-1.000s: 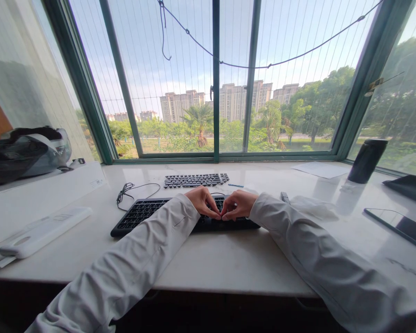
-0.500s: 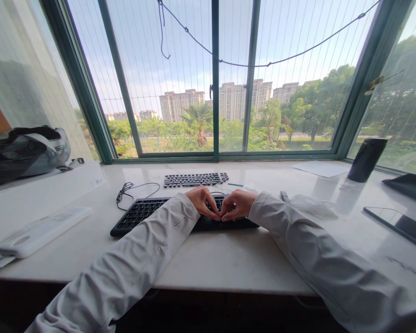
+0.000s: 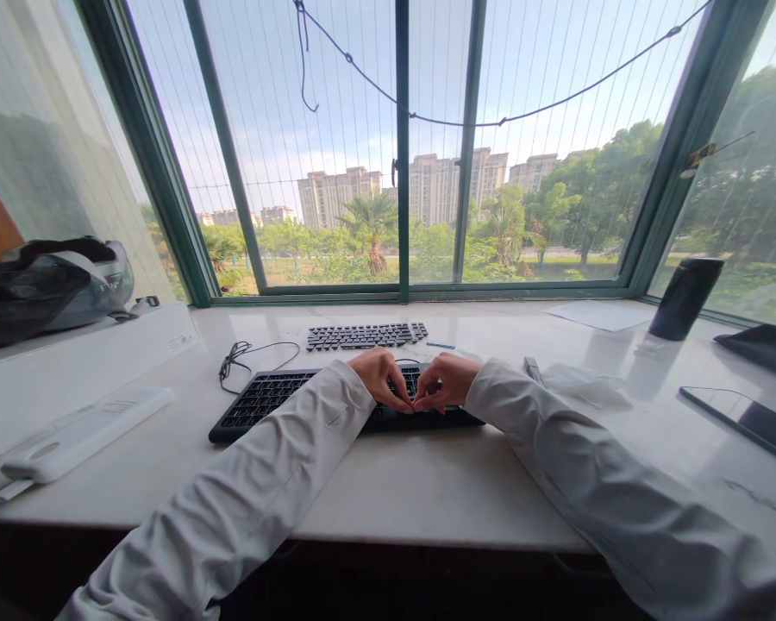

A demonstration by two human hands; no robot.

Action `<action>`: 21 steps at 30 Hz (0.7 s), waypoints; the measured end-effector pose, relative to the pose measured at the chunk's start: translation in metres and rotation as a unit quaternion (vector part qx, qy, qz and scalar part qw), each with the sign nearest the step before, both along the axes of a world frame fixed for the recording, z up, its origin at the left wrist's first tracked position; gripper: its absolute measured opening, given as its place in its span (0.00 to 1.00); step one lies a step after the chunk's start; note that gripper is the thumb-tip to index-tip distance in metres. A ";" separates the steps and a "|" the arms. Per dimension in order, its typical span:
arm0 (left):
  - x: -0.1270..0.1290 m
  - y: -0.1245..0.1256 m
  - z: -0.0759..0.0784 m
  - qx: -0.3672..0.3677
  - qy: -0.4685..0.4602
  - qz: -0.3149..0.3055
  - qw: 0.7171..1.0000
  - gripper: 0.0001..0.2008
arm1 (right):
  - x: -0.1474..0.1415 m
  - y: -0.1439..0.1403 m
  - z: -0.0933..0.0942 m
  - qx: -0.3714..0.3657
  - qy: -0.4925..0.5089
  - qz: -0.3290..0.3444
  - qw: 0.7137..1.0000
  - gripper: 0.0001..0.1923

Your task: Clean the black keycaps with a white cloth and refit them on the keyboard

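Left hand [image 3: 378,377], right hand [image 3: 445,380] (fingertips touching) atop keyboard [image 3: 265,398].

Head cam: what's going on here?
A person in white sleeves has the left hand and right hand together, fingertips meeting over the near edge of a black keyboard on a white sill. A row of loose keycaps lies behind it, and a dark tumbler stands far right.
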State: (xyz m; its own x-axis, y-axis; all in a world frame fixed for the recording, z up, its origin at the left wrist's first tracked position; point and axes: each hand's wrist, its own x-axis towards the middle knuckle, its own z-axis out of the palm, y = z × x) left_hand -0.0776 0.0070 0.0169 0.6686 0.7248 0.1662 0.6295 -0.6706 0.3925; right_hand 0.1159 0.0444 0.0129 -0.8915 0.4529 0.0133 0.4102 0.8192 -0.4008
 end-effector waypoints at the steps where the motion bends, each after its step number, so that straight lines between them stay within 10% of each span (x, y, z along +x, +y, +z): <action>1: 0.001 -0.001 0.001 0.000 0.005 0.005 1.000 0.16 | 0.000 0.000 0.000 0.005 0.000 0.004 1.000 0.13; 21: 0.008 -0.010 0.008 0.068 0.082 0.003 0.994 0.08 | -0.002 -0.007 0.006 0.042 -0.033 -0.002 0.999 0.13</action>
State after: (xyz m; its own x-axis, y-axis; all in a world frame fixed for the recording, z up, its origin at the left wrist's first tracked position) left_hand -0.0693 -0.0035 0.0250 0.6900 0.7075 0.1528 0.6821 -0.7062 0.1897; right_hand 0.1135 0.0378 0.0185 -0.8895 0.4569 -0.0071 0.4374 0.8466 -0.3032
